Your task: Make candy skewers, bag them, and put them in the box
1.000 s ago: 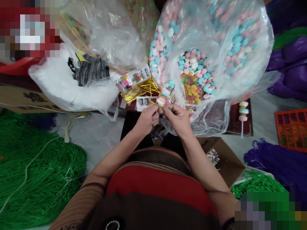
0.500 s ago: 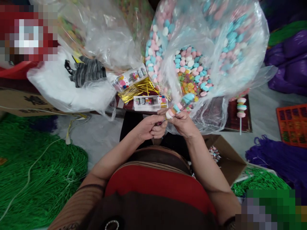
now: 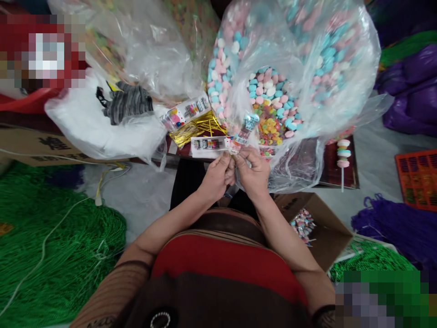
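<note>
A wrapped candy skewer (image 3: pixel 246 129) points up and away from my hands, its clear printed wrapper over the pink and blue candy. My left hand (image 3: pixel 219 175) is closed at its lower end, with thumb and fingertips pinched. My right hand (image 3: pixel 253 171) pinches the same end from the other side, and the fingertips of both hands nearly meet. A small bit of gold shows between them. Just beyond lie a printed packet (image 3: pixel 209 145) and a bundle of gold twist ties (image 3: pixel 194 130). Gummy rings (image 3: pixel 269 123) and pastel candies (image 3: pixel 271 89) fill an open plastic bag.
An unwrapped candy skewer (image 3: pixel 343 154) lies at the table's right end. Below it stands a cardboard box (image 3: pixel 329 232) with wrapped candies. Striped gloves (image 3: pixel 128 105) rest on a white bag (image 3: pixel 78 116) at left. Green strands (image 3: pixel 61 246) cover the floor.
The skewer has turned more upright and its printed wrapper now shows. Both hands have come closer together at its lower end, the right hand moving left and off the candy.
</note>
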The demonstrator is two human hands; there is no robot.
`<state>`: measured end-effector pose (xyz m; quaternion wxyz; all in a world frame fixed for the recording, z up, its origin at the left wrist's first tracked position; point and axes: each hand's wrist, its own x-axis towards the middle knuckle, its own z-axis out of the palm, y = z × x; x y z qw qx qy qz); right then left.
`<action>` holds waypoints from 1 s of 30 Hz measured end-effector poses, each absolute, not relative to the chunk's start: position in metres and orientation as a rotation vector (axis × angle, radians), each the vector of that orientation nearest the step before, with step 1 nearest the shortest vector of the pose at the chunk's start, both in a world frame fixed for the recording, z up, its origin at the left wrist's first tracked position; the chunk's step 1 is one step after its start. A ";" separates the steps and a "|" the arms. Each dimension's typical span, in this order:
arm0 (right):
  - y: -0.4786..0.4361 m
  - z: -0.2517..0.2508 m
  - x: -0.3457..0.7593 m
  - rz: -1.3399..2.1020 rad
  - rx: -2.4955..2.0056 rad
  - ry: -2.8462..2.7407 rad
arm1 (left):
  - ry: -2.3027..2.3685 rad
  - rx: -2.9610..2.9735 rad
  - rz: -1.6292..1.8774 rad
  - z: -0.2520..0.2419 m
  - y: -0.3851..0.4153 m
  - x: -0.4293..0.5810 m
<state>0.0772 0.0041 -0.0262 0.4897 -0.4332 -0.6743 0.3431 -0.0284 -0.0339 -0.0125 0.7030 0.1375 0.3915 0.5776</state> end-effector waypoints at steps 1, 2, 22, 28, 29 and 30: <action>0.004 -0.025 0.077 0.879 -1.062 -1.627 | 0.814 0.269 1.255 -0.009 -0.034 -0.030; 0.003 -0.024 0.077 0.938 -1.067 -1.602 | 0.755 0.234 1.224 -0.006 -0.035 -0.033; 0.003 -0.024 0.077 0.843 -1.079 -1.615 | 1.534 1.070 1.380 -0.012 -0.024 -0.047; 0.003 -0.026 0.074 1.011 -1.139 -1.513 | 1.556 1.052 1.368 -0.013 -0.026 -0.043; 0.003 -0.024 0.073 1.045 -1.155 -1.492 | 1.528 1.033 1.375 -0.014 -0.027 -0.042; 0.003 -0.022 0.072 1.067 -1.169 -1.478 | 1.506 1.016 1.380 -0.015 -0.028 -0.041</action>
